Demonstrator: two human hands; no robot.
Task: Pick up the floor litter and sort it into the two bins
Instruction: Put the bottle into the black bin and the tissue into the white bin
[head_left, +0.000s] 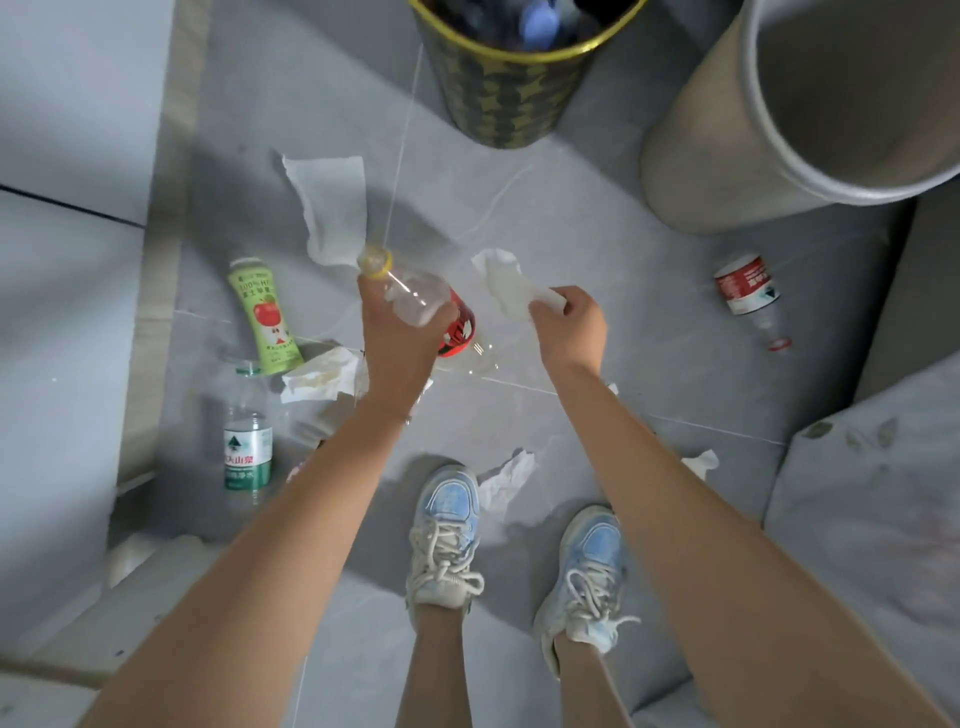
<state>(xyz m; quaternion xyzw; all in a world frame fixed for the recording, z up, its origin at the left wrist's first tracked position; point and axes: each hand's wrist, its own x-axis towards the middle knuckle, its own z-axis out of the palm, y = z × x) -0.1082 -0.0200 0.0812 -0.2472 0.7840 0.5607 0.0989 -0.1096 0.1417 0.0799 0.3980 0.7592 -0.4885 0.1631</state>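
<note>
My left hand (397, 340) grips a clear plastic bottle (415, 296) with a yellow cap and a red label, held above the floor. A crumpled white tissue (506, 280) is pinched in my right hand (569, 325). Two bins stand ahead: a dark patterned bin with a yellow rim (504, 98), holding bottles, and a beige bin (727, 135) at the right. On the floor lie a green apple-juice bottle (265, 317), a green-label water bottle (247, 447), a red-label bottle (750, 293) and several tissues, one large (332, 202).
My two feet in blue-and-white sneakers (447, 535) stand on the grey tile floor. More tissues lie by my left foot (506, 480) and beside the juice bottle (322, 376). Grey furniture edges close in at left (67, 312) and lower right (872, 499).
</note>
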